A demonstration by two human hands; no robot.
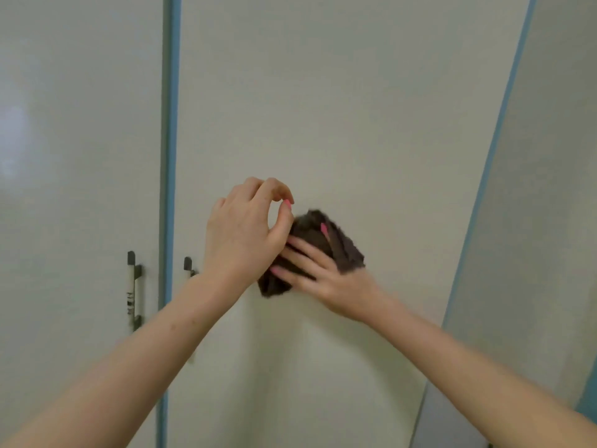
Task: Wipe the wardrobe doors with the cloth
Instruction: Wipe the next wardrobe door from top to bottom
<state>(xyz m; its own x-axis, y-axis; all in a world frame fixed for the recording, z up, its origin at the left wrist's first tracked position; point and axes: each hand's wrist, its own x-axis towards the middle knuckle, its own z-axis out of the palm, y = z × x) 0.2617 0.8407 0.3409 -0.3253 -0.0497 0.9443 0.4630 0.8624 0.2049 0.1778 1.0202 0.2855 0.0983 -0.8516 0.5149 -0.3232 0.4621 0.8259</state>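
A dark brown cloth [342, 244], bunched up, lies pressed against the middle pale wardrobe door [323, 108]. My right hand [326, 273] lies flat on the cloth with fingers spread, holding it to the door. My left hand [245, 231] is just left of the cloth, fingers curled, thumb and forefinger pinching at its upper left edge. The cloth's lower left corner pokes out beneath both hands.
A second pale door [80, 156] stands to the left, parted from the middle one by a blue strip [169, 156]. Dark metal handles [134, 289] sit either side of the strip, the right handle [189, 265] partly hidden by my left forearm. Another door panel [542, 221] angles off at right.
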